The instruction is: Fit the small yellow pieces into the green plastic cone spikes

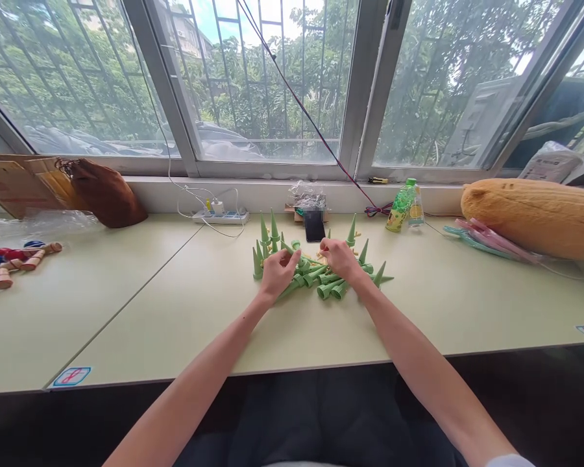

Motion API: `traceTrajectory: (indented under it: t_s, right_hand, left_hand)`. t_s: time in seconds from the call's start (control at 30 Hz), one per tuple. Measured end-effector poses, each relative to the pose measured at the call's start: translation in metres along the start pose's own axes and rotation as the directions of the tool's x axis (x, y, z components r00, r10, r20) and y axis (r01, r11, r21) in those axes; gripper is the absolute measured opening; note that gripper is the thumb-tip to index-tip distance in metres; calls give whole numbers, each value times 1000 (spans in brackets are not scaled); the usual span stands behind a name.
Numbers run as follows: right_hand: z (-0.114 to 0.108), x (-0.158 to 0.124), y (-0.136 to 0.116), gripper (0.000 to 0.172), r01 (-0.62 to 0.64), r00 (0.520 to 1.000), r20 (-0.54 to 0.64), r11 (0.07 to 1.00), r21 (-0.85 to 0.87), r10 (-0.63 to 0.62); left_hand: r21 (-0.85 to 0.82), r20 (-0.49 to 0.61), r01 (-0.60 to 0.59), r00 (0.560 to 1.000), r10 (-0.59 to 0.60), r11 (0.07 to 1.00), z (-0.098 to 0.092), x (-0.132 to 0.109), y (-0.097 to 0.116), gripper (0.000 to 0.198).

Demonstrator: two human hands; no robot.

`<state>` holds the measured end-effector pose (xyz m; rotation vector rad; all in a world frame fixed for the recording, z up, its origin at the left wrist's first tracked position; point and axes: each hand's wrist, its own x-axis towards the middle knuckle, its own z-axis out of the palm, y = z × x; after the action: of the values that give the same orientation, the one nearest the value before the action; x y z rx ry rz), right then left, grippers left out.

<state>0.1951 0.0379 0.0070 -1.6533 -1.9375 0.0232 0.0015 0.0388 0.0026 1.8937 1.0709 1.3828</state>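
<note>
A heap of several green plastic cones [321,279] lies on the pale table [185,311] before the window; some stand upright, others lie on their sides. My left hand [278,271] is at the heap's left side, fingers pinched round one green cone [292,250]. My right hand [339,257] rests on the heap's right part, fingers curled on something small that I cannot make out. Small yellowish pieces lie between the two hands.
A black phone [314,226] and a crinkled wrapper lie behind the heap. A power strip [219,215], a green bottle [401,206], a brown pouch [104,192], cardboard [14,185], an orange cushion [535,217] and wooden toys [14,259] line the table.
</note>
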Motion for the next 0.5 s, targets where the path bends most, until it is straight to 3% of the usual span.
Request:
traceTrajectory:
  t_s: [0.13,0.3,0.5]
  right_hand:
    - [-1,-4,-7,14,58,994,-101,996,68,-51]
    - [4,-12,-27,17,220,960,-223,946,239,-167]
    - [10,-21,-47,22,300,944,-242,887,352,-224]
  left_hand:
    - [6,-46,18,999,-17,1000,-1,1,-2,48]
    - [-34,-58,56,997,-58,998,0,2,-6,41]
    - [-97,-49,95,994,-100,991,0,2,-7,42]
